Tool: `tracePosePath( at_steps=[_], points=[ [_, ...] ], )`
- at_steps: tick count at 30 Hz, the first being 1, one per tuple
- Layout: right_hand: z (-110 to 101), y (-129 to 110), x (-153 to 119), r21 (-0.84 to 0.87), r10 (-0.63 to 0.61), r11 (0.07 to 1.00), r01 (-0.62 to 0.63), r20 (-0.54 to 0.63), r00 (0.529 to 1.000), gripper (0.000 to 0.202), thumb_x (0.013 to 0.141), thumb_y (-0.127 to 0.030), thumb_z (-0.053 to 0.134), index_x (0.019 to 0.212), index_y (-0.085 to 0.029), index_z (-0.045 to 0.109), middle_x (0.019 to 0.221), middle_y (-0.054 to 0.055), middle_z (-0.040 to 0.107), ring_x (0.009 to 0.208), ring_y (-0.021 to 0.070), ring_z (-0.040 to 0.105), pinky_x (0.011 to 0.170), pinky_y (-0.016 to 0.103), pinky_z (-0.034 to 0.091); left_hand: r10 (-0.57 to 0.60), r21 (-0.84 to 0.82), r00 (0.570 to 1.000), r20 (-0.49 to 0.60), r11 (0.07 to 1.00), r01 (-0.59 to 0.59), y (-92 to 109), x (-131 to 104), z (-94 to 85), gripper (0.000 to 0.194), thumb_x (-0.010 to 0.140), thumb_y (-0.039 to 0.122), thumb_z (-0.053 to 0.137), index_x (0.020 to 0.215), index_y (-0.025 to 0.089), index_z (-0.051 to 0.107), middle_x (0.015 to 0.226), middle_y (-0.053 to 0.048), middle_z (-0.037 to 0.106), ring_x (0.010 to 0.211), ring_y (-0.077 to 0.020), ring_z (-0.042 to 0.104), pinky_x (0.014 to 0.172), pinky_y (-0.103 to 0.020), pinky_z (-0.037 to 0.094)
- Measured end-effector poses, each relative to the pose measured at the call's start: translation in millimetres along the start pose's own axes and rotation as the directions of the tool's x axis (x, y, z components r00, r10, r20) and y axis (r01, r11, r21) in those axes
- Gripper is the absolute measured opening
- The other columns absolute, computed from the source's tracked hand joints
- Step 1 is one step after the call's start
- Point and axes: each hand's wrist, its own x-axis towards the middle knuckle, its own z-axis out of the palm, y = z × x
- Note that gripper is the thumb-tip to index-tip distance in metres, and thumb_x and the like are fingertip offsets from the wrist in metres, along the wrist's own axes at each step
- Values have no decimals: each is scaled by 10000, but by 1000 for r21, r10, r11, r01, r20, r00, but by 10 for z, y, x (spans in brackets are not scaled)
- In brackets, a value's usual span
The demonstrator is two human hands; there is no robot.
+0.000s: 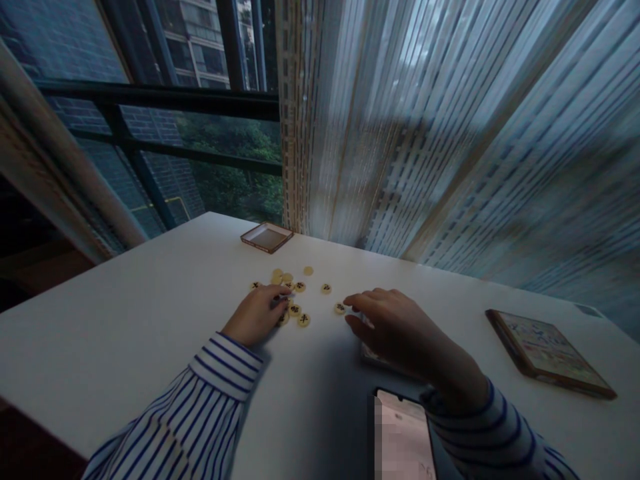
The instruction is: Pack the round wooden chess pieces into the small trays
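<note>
Several round yellowish xiangqi pieces with dark characters lie loosely grouped on the white table (150,320). My left hand (256,315) rests at the left side of the group, index finger and thumb curved apart over the pieces, partly hiding some. Near its fingertips are a xiangqi piece (295,310) and another piece (303,321). My right hand (393,327) hovers at the right, thumb and forefinger apart beside a single xiangqi piece (340,308); whether they touch it is unclear. Under this hand a flat box-like object (375,359) is mostly hidden.
Behind the pieces sits a shallow square tray (267,238). A flat wood-edged box lid (550,350) with a printed top lies at the right. Close to me is a phone (404,433), its screen lit. Curtains (375,133) hang along the table's far edge beside a window.
</note>
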Motion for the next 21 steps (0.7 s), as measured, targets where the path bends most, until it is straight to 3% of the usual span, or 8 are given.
tracePosePath(
  at_steps=[5,11,21],
  points=[
    [2,-5,-6,12,-25,1000,25,-18,1000,232,870,-236,462,1048,-176,597,934,90,673,899,200,608,758,319,420,-60,-27,998,29,998,60,2,11,10,332,783,290,449,991,150,667,889,-72,708,773,-207,647,742,-299,483],
    [2,-4,-12,14,-14,1000,14,-20,1000,231,864,-229,467,1044,-175,603,929,91,675,896,203,610,759,328,424,-33,14,999,21,999,33,-11,18,13,324,788,280,439,969,157,677,947,-78,707,850,-206,644,788,-289,471],
    [-20,-2,-12,-8,-3,1000,3,14,1000,255,878,-253,439,1066,-175,593,961,101,672,904,209,609,764,318,417,-49,0,993,111,999,49,-75,31,-8,364,783,344,454,1007,157,673,950,-76,704,831,-204,640,749,-276,472]
  ],
)
